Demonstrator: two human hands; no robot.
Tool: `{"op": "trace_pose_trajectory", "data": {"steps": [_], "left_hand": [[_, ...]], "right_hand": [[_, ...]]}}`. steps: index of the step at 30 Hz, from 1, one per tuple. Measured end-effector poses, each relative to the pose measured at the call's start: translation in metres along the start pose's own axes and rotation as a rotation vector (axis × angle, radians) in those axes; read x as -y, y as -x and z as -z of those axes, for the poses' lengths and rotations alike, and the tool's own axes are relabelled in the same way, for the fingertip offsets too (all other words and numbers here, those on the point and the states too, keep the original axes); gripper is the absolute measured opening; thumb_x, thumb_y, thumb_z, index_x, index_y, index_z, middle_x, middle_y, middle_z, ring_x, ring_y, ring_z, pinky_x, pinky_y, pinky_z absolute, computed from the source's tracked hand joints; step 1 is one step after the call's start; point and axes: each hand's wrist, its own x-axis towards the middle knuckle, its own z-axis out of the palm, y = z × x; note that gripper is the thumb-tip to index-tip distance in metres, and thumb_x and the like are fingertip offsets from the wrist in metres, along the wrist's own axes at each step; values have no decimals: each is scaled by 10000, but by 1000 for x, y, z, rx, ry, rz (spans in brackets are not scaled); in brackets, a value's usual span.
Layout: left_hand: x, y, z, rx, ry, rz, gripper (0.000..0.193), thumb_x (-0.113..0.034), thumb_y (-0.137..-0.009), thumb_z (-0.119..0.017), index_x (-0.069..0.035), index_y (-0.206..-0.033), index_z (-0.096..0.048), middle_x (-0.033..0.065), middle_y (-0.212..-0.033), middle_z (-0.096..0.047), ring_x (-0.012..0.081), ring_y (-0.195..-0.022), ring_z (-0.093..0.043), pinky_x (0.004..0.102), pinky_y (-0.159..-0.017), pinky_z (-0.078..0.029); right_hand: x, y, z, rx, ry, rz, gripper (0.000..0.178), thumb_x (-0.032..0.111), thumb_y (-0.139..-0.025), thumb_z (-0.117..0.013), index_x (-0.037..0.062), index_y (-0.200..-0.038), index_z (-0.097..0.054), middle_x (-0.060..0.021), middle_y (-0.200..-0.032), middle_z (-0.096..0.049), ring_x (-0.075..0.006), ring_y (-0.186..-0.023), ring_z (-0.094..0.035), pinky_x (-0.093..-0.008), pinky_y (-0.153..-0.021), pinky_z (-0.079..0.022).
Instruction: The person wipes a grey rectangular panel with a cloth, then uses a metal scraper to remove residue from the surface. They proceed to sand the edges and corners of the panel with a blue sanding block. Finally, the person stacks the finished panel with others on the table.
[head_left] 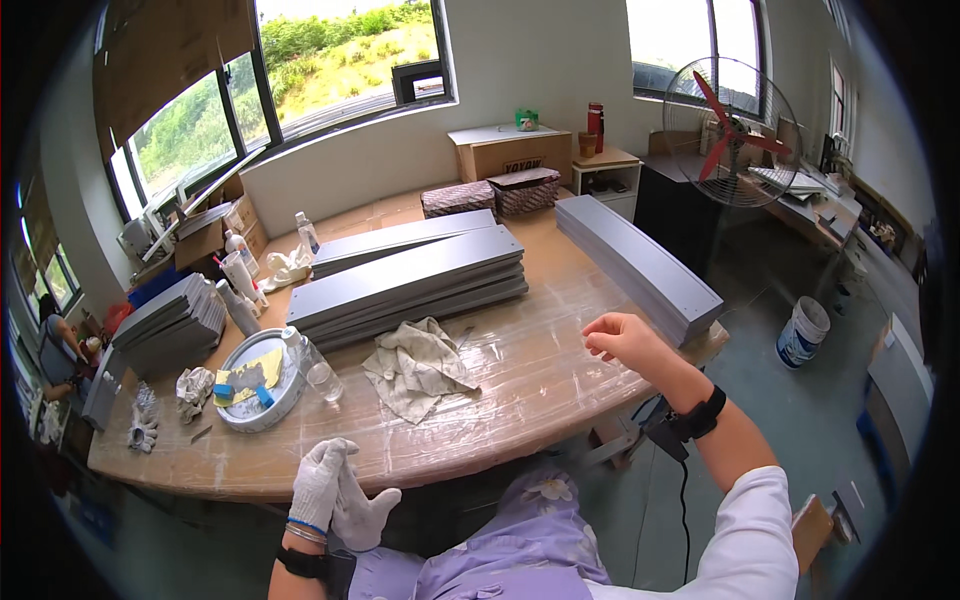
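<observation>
My left hand [318,484], in a white knit glove, is over the table's near edge with its fingers closed on a second white glove [362,515] that hangs beside it. My right hand [628,340] is bare and raised above the right part of the table, its fingers curled together with nothing visible in them. Beyond it lies a stack of long grey panels [640,262]. A crumpled, stained cloth [415,368] rests between the hands, in front of another stack of grey panels [400,280]. Left of the cloth is a clear bottle [322,380].
A white round tub [287,410] carries a yellow pad and blue pieces. More grey panels [170,325], several bottles [240,275] and crumpled gloves [195,390] lie at left. A box [510,155] stands behind, a fan [730,130] and bucket [803,332] at right. Another person [60,340] is far left.
</observation>
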Motion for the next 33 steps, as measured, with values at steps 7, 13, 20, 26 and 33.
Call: {"op": "trace_pose_trajectory", "data": {"steps": [7, 13, 20, 26, 33], "left_hand": [[0, -105, -30, -57, -773, 16, 253, -284, -910, -647, -64, -1020, -707, 101, -960, -736, 231, -893, -693, 360, -814, -538], [34, -182, -49, 61, -1060, -17, 323, -400, -914, -591, -97, -951, -698, 164, -878, -711, 358, -835, -681, 443, -747, -541], [23, -192, -63, 69, -994, 9, 245, -307, -958, -560, -70, -958, -620, 200, -926, -667, 386, -868, -632, 450, -776, -508], [23, -197, -68, 12, -1099, 56, 213, -279, -943, -568, -86, -887, -639, 171, -846, -668, 380, -774, -633, 444, -699, -516], [25, -210, -77, -13, -1169, 132, 205, -280, -917, -592, -90, -901, -668, 160, -848, -676, 374, -767, -639, 453, -706, -523]], "right_hand": [[-9, -203, 84, -488, 412, 160, 195, 159, -836, -637, 11, -940, -709, -138, -879, -728, -260, -817, -697, -368, -745, -545], [-23, -343, 97, -512, 479, 1, 227, 171, -823, -631, 24, -979, -707, -183, -976, -724, -324, -934, -689, -406, -834, -537], [-2, -451, 161, -432, 685, -39, 263, 180, -831, -655, 53, -1059, -689, -192, -1094, -696, -344, -1078, -643, -431, -925, -507], [-25, -539, 169, -375, 858, -46, 250, 162, -852, -659, 85, -1090, -666, -167, -1083, -691, -343, -1047, -647, -448, -909, -512], [-94, -642, 185, -333, 1242, 128, 350, 111, -838, -656, 108, -1181, -587, -122, -1125, -568, -323, -1067, -595, -450, -884, -521]]}}
